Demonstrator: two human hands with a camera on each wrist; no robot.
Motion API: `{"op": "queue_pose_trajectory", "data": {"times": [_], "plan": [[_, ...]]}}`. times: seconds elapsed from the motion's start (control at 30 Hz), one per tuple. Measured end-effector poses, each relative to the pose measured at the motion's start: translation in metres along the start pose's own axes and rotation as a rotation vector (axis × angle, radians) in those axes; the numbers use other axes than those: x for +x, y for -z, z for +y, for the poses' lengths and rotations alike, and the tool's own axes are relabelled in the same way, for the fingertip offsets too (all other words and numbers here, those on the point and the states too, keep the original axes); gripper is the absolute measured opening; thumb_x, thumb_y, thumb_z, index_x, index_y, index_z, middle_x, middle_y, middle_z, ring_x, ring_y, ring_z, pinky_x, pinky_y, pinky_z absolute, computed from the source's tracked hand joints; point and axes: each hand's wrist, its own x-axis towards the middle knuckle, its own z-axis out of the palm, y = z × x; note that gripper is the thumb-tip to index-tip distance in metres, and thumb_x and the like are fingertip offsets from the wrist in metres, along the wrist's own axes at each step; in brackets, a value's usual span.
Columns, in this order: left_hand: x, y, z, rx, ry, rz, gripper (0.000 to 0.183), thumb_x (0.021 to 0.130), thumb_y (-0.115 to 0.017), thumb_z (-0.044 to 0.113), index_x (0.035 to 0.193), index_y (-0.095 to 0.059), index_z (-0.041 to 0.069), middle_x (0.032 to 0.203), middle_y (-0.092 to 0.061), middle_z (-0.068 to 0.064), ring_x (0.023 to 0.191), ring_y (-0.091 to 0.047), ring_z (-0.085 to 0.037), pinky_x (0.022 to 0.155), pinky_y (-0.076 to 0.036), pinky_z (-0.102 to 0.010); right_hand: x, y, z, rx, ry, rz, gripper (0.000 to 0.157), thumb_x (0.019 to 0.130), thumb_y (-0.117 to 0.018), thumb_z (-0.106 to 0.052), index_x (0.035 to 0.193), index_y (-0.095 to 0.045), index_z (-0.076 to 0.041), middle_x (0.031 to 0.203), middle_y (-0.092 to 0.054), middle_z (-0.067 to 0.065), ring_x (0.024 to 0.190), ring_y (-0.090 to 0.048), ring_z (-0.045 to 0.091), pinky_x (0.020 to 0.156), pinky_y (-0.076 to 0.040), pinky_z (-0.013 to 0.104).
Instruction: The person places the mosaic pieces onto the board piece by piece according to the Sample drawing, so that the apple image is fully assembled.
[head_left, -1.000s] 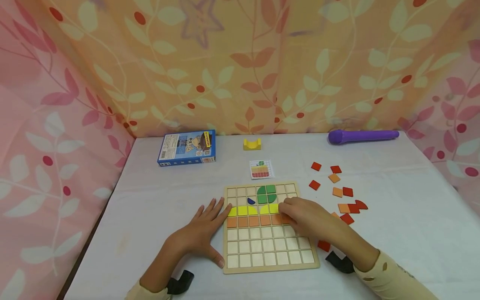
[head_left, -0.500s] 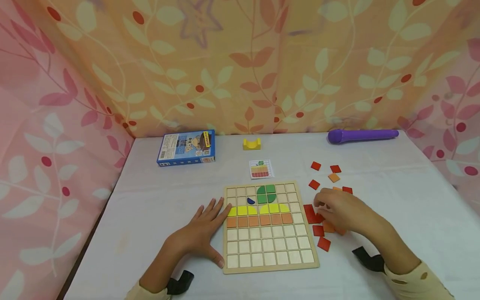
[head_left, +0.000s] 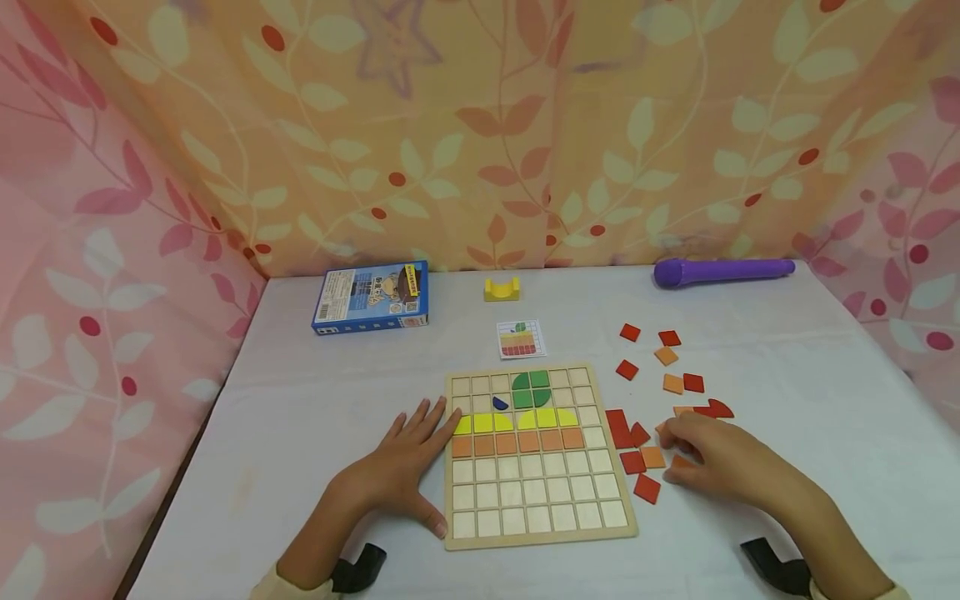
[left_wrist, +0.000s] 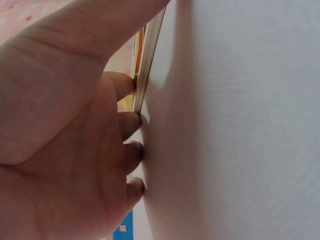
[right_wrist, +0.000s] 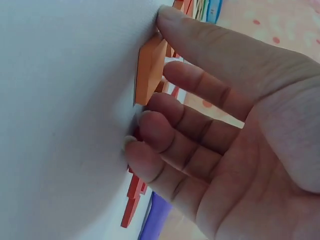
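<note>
Head view: a flowered cloth [head_left: 420,167] rises behind and beside a white-covered table [head_left: 315,433]. On the table lies a wooden grid board [head_left: 537,492]. The left hand [head_left: 412,450] is spread flat along the board's left edge, index fingertip touching it beside the yellow row and thumb at the near corner. The right hand [head_left: 727,467] is low over the table to the right of the board, its fingers bent and its thumb apart from them. Farther back are a blue box [head_left: 371,297] on the left and a purple microphone [head_left: 723,272] on the right. A printed card [head_left: 519,339] lies just beyond the board, with a yellow block [head_left: 502,291] behind it. Red tiles [head_left: 647,489] are scattered right of the board. An orange tile [right_wrist: 150,70] sits between the right thumb and fingers; whether it is pinched, I cannot tell. The board carries four green pieces [head_left: 522,398], a row of yellow pieces [head_left: 483,423], six orange squares [head_left: 483,446] and, smallest, one dark blue piece [head_left: 500,403]
</note>
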Motion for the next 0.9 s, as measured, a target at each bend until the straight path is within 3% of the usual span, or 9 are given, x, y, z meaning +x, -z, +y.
{"op": "queue_pose_trajectory", "data": {"times": [0.13,0.37,0.63,0.9], "plan": [[0.0,0.0,-0.001,0.007,-0.004,0.002,0.143,0.049,-0.09,0.067,0.162,-0.019,0.016,0.167,-0.004,-0.01,0.152,0.003,-0.034,0.119,-0.003,-0.058,0.002,-0.002,-0.001,-0.013,0.051,0.033,0.029,0.078,-0.087,-0.026,0.102,-0.07,-0.024,0.09,-0.055,-0.014,0.082,-0.054,0.009,0.072,-0.052,0.03],[0.0,0.0,-0.001,-0.001,-0.008,0.0,0.142,0.049,-0.09,0.067,0.162,-0.019,0.016,0.167,-0.003,-0.011,0.152,0.003,-0.034,0.119,-0.003,-0.058,0.007,-0.004,-0.003,-0.073,0.169,0.124,0.021,0.078,-0.086,-0.015,0.089,-0.071,-0.026,0.09,-0.057,-0.017,0.079,-0.052,0.004,0.068,-0.052,0.025],[-0.001,0.0,-0.001,-0.004,-0.001,-0.003,0.142,0.049,-0.09,0.067,0.162,-0.019,0.016,0.167,-0.003,-0.011,0.152,0.003,-0.035,0.119,-0.003,-0.058,0.017,0.003,-0.017,-0.097,0.185,0.118,0.019,0.08,-0.081,-0.017,0.08,-0.065,-0.026,0.076,-0.05,-0.017,0.071,-0.047,0.005,0.06,-0.043,0.023],[0.0,-0.002,-0.002,0.012,0.002,-0.002,0.144,0.049,-0.089,0.068,0.162,-0.018,0.018,0.168,-0.002,-0.009,0.152,0.004,-0.033,0.119,-0.002,-0.057,0.03,-0.004,-0.045,-0.079,0.272,0.031,0.019,0.081,-0.082,-0.022,0.081,-0.063,-0.024,0.076,-0.046,-0.013,0.071,-0.043,0.004,0.058,-0.04,0.021]]}}
